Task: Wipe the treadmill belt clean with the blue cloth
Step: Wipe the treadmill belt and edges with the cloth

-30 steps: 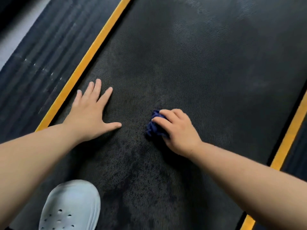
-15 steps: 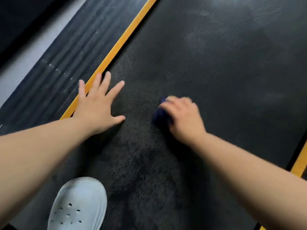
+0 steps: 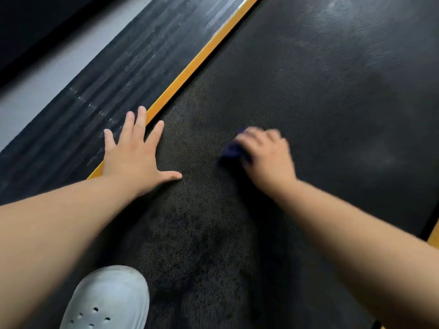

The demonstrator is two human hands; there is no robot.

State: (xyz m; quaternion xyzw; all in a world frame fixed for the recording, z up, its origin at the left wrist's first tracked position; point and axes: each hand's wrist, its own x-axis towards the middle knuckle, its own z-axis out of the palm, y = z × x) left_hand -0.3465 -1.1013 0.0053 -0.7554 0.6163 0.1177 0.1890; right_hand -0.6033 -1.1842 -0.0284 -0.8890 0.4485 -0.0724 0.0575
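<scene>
Two hands are on the treadmill belt (image 3: 308, 91). The left hand (image 3: 135, 157) lies flat with fingers spread, bracing at the yellow edge strip (image 3: 190, 67). The right hand (image 3: 266, 160) clutches the bunched blue cloth (image 3: 231, 150) against the belt near its centre. Risk: the small wad covers little surface, so the pale smudges (image 3: 332, 10) farther up may be missed. Body weight on the bracing hand may shift the belt.
</scene>
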